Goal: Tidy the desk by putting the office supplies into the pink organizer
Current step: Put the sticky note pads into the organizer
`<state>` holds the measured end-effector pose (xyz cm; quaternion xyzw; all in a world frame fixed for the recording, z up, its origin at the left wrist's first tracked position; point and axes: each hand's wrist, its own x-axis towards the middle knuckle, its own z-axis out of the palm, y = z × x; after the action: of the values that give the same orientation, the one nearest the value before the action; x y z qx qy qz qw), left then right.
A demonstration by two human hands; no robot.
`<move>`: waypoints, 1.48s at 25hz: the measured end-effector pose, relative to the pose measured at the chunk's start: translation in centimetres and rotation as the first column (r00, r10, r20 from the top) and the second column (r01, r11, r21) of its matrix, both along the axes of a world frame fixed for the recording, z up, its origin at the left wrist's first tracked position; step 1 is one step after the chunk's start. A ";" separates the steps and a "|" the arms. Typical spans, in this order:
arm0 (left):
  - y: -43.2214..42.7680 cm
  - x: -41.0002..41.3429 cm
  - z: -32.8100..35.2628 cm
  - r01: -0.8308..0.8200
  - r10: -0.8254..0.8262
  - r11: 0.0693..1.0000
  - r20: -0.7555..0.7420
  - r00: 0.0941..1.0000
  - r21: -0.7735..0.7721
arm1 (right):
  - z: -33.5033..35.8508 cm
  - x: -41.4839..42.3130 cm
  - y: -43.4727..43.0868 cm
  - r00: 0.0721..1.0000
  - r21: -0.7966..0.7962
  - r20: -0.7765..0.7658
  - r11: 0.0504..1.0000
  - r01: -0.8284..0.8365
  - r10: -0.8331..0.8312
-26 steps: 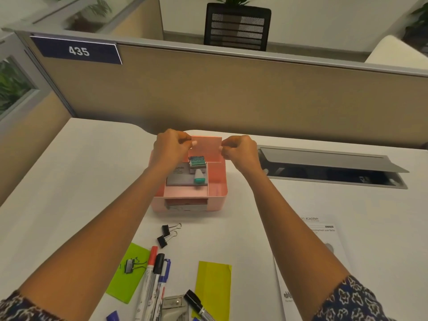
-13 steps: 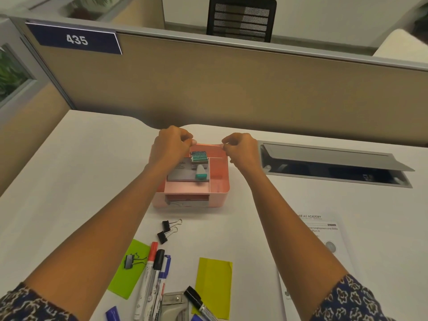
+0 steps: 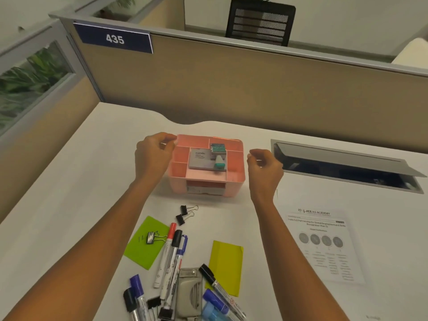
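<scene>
While both hands hover at the sides of the pink organizer [image 3: 206,184], their fingers curl loosely inward and grip nothing. On the left hand [image 3: 154,152] the fingertips [image 3: 170,138] pinch lightly together right at the organizer's far left corner, touching or nearly touching the rim; I cannot tell which. At the other side the right hand [image 3: 265,167] floats just beside the right wall, thumb and forefinger close together but empty, clear of the plastic. Between them the organizer sits on the white desk [image 3: 69,193], near its middle, with a grey box [image 3: 199,159] printed with small lettering lying in the large centre compartment and a teal-topped stamp [image 3: 218,154] resting over the box's right end. Small side compartments look bare, and a grey item fills the open slot in the front wall. Nearer the person, two black binder clips [image 3: 185,214] lie on the desk, then a green sticky note [image 3: 146,242] carrying another clip, a cluster of markers [image 3: 172,251], a yellow-green note [image 3: 225,266] and a grey hole punch [image 3: 190,294]. A printed sheet [image 3: 324,242] lies to the right, beyond it an open cable hatch [image 3: 342,163].
</scene>
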<state>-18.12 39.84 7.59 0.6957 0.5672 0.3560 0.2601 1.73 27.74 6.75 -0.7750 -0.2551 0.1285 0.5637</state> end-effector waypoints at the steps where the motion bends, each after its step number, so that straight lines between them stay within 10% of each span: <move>1: -0.6 -1.0 -0.3 -0.013 0.013 1.000 -0.008 1.000 -0.014 | -0.1 -0.9 -0.5 1.000 0.023 0.013 1.000 -0.002 0.002; 10: -5.7 -10.3 -5.1 -0.049 -0.095 0.901 -0.307 0.947 -0.430 | -0.6 -11.7 -2.8 0.909 0.112 0.297 0.935 -0.337 0.292; 17: -8.5 -12.9 -7.1 -0.001 -0.202 0.894 -0.405 0.892 -0.448 | -6.5 -17.7 -3.8 0.671 -0.560 0.217 0.653 -0.510 0.709; 23: -9.9 -12.5 -7.6 0.028 -0.227 0.937 -0.546 0.807 -0.349 | -7.0 -19.5 -2.6 0.489 -0.746 0.326 0.538 -0.392 0.809; 31: -10.7 -12.3 -8.2 0.018 -0.185 0.950 -0.517 0.836 -0.311 | -7.0 -19.9 -1.9 0.602 -0.748 0.243 0.542 -0.383 0.761; 37: -10.3 -12.8 -6.4 -0.007 -0.097 0.941 -0.289 0.952 -0.338 | -5.9 -18.7 -2.4 0.745 -0.444 -0.023 0.661 -0.605 0.666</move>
<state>-30.89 29.52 1.23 0.7002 0.6363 0.1377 0.2931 -16.97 25.32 0.90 -0.7464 -0.5149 0.3142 0.2811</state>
